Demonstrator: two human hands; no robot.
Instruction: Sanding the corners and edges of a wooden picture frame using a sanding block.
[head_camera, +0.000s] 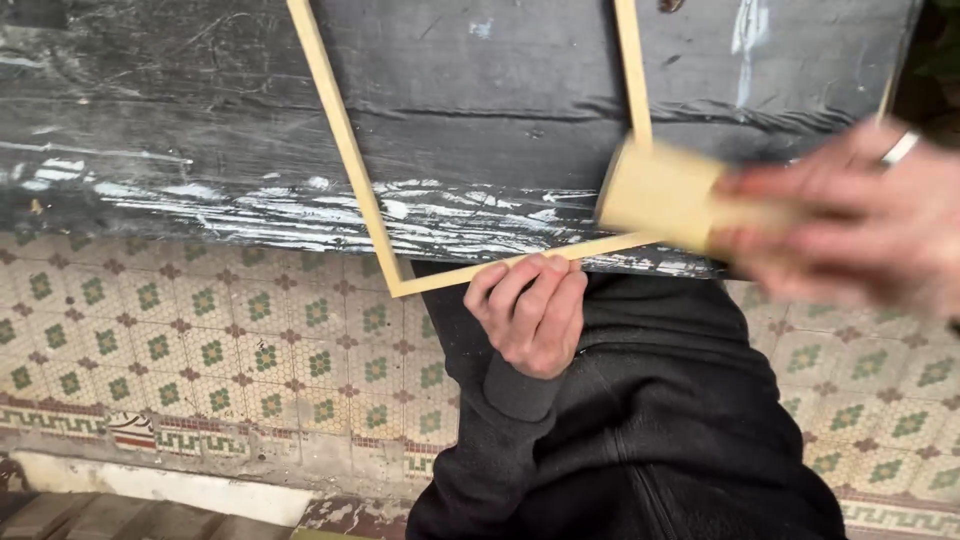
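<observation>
A thin pale wooden frame lies flat on a dark, paint-streaked plank surface, with its near left corner jutting past the surface's front edge over the patterned tile floor. The near rail of the frame runs left to right, rising slightly toward the right, and the two side rails lead away from the person toward the top of the view. The left hand sits directly under that near rail, close to the body, fingers curled shut around it, so it pins the frame at its nearest edge. The right hand is up and to the right, blurred, its fingers closed on a tan block that looks like a sanding block. The block's flat face lies against the near right corner, where the right side rail meets the near rail. So the right hand is nearer that corner, and the left hand is at the middle of the near rail. A dark jacket fills the lower centre.
</observation>
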